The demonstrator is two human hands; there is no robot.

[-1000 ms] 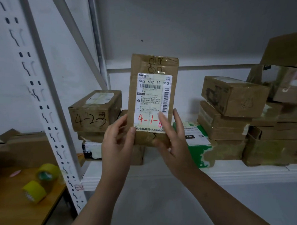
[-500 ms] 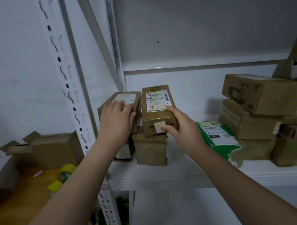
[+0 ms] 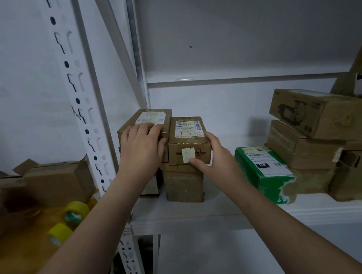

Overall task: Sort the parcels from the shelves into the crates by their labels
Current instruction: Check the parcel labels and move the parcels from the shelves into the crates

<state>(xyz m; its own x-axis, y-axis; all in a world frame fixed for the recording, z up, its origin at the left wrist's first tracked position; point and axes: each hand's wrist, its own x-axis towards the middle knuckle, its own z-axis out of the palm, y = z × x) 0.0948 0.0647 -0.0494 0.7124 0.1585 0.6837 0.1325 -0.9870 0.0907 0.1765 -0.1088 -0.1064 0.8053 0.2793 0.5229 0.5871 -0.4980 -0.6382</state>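
Parcel marked 4-1-6 [image 3: 187, 134] at frame centre, sitting on a lower carton [image 3: 184, 186] on the white shelf [image 3: 199, 216]. My right hand [image 3: 216, 154] grips it, with the thumb on the front face and the fingers round the right side. My left hand [image 3: 142, 145] lies flat, fingers relaxed, on the neighbouring carton [image 3: 152, 117] just left of the parcel. Green box [image 3: 263, 175] right of centre, apart. Two yellow tape rolls [image 3: 79, 205] on the worktop [image 3: 20, 251], lower left.

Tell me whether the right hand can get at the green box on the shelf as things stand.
Probably yes. The green box lies just right of the right hand, top uncovered, bare shelf between them. The hand must first release the 4-1-6 parcel it grips.
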